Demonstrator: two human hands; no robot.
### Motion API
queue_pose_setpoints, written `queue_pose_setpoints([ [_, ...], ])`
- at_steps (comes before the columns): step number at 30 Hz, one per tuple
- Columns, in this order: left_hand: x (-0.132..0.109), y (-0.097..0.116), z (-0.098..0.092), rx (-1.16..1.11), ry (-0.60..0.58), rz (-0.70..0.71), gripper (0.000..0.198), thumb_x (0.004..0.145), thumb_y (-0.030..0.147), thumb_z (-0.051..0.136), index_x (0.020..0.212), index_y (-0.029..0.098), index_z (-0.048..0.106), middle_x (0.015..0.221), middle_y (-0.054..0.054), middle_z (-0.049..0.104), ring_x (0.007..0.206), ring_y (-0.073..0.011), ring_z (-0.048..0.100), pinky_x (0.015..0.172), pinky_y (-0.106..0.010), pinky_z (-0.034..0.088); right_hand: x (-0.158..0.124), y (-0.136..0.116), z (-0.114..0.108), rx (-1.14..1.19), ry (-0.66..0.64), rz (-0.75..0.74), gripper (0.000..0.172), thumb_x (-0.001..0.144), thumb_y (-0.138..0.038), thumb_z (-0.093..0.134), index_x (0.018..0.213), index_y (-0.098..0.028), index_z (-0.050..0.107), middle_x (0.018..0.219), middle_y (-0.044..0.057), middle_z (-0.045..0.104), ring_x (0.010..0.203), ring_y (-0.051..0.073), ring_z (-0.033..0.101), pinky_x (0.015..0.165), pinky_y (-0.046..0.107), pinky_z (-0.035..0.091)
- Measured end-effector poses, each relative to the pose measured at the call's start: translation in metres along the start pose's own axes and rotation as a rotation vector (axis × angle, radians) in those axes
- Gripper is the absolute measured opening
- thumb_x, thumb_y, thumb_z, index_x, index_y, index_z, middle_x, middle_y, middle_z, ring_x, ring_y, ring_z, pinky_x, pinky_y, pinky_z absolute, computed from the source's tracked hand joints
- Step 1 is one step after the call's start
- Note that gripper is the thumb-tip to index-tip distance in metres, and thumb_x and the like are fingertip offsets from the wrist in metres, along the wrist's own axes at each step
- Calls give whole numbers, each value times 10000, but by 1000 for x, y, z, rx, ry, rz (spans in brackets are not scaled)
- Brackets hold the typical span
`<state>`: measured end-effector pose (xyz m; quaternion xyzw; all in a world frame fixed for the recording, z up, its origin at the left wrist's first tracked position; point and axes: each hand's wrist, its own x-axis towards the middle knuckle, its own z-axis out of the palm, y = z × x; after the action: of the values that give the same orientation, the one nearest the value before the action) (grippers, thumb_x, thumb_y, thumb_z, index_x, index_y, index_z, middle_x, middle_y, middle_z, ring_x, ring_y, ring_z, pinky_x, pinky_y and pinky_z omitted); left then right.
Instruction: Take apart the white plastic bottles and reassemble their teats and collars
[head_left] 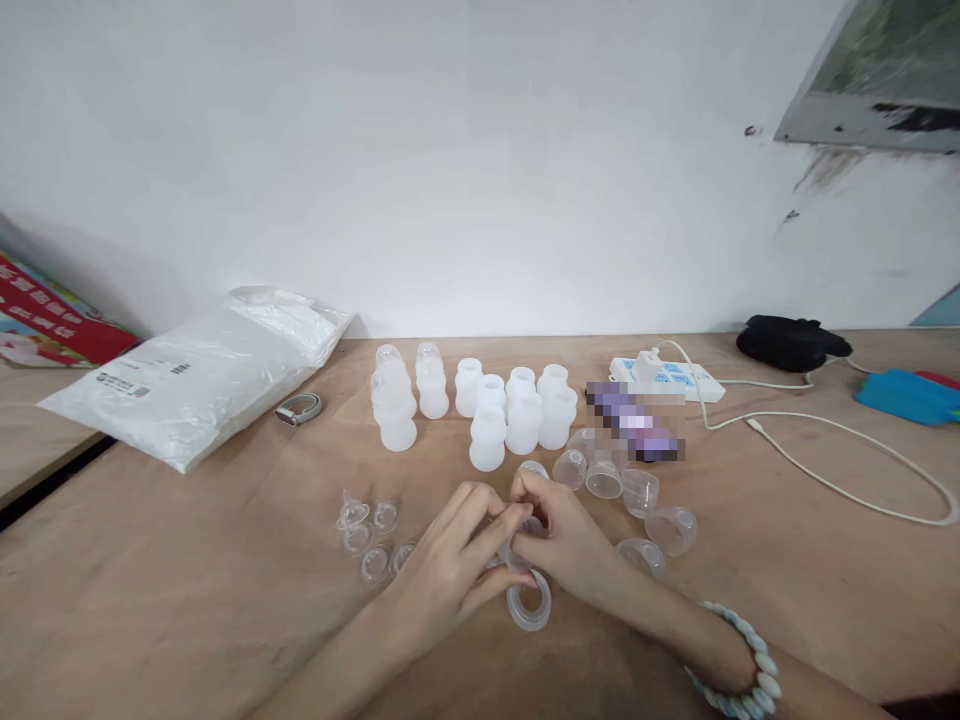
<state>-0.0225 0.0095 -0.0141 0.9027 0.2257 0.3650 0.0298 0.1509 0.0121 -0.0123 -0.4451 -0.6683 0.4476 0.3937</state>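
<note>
On the table [225,580], bottles [487,442] stand far centre, teats [375,566] lie to their near left, cups [604,480] to their near right, a bag [202,375] far left and a power strip [701,384] far right.

A brown wooden table [225,610] carries a plastic bag [202,375] by its back left corner, lying across the left edge, with a grey strap [307,400] just beside it. White bottles [487,437] stand near the middle of the back edge; nearer the front edge, clear teats [352,518] lie to the left and clear cups [604,480] to the right. Farther right along the back edge lie a power strip [682,378], a white cable [754,426], a black pouch [787,343] and something flat and blue [907,397]
</note>
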Motion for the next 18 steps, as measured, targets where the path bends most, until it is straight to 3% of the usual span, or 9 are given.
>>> queue_pose_setpoints([
  [5, -3, -6, 3, -89, 21, -47, 492, 941, 393, 557, 1382, 199, 455, 906, -50, 524, 799, -184, 473, 683, -285, 472, 1, -7, -9, 12, -53, 6, 143, 661, -96, 527, 678, -206, 437, 593, -77, 416, 558, 94, 360, 508, 226, 279],
  [9, -5, -10, 1, -151, 45, -167, 470, 926, 366, 598, 1368, 241, 499, 903, -29, 497, 827, -180, 486, 709, -282, 466, 1, -15, -16, 157, -173, 52, 77, 772, -195, 622, 832, -172, 579, 731, -27, 573, 618, 107, 524, 571, 234, 423],
  [11, -4, -11, 0, -181, 53, -225, 454, 906, 368, 629, 1338, 261, 536, 921, -28, 502, 857, -183, 501, 728, -286, 468, 1, -15, -17, 248, -202, 60, 149, 828, -292, 624, 892, -160, 602, 783, 3, 618, 633, 126, 593, 598, 263, 489],
  [18, 0, -6, 0, -198, 67, -175, 527, 866, 381, 674, 1365, 295, 527, 1032, -55, 553, 938, -204, 504, 803, -321, 469, -4, -3, -7, 120, -25, 41, 226, 849, -331, 615, 718, -199, 486, 621, -33, 527, 540, 117, 511, 492, 237, 450],
])
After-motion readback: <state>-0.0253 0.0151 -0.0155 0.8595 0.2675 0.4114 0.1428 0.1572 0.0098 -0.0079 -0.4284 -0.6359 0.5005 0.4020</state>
